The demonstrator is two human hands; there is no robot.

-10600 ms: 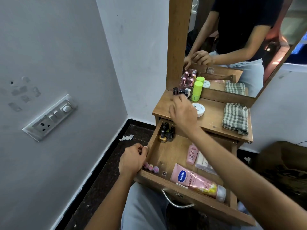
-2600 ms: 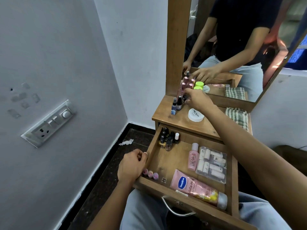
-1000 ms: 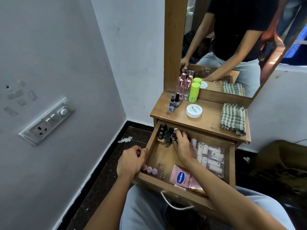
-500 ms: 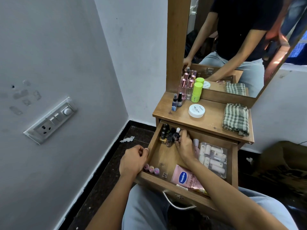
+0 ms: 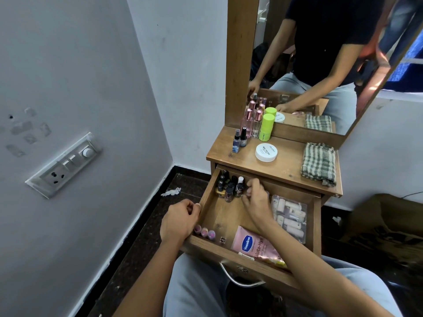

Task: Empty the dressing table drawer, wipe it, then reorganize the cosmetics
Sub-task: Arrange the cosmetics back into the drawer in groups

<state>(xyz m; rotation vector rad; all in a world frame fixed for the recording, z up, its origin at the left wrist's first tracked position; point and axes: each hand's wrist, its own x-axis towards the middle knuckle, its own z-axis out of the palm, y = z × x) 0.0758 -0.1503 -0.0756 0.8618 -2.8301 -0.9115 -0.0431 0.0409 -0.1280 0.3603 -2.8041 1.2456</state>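
Note:
The wooden drawer (image 5: 317, 227) stands pulled out under the dressing table top (image 5: 287, 167). My left hand (image 5: 179, 221) grips the drawer's left wall. My right hand (image 5: 256, 199) reaches into the back of the drawer, its fingers and thumb curled onto a small bottle at the right edge of the nail polish cluster (image 5: 229, 185). Three small pink pots (image 5: 204, 232), a pink Vaseline tube (image 5: 254, 247) and a clear pouch of small tubes (image 5: 289, 217) lie in the drawer. On the top stand two small bottles (image 5: 239, 140), pink perfume bottles (image 5: 251, 122), a green stick (image 5: 266, 126) and a white jar (image 5: 266, 152).
A folded checked cloth (image 5: 318, 163) lies on the right of the table top, below the mirror (image 5: 320, 53). The wall with a switch plate (image 5: 66, 164) is close on the left. My lap sits under the drawer handle (image 5: 240, 281). A dark box (image 5: 386, 223) stands at the right.
My right hand came down from the table top into the drawer and closed its fingers at the nail polish cluster. Two small bottles now stand on the top. My left hand stayed put.

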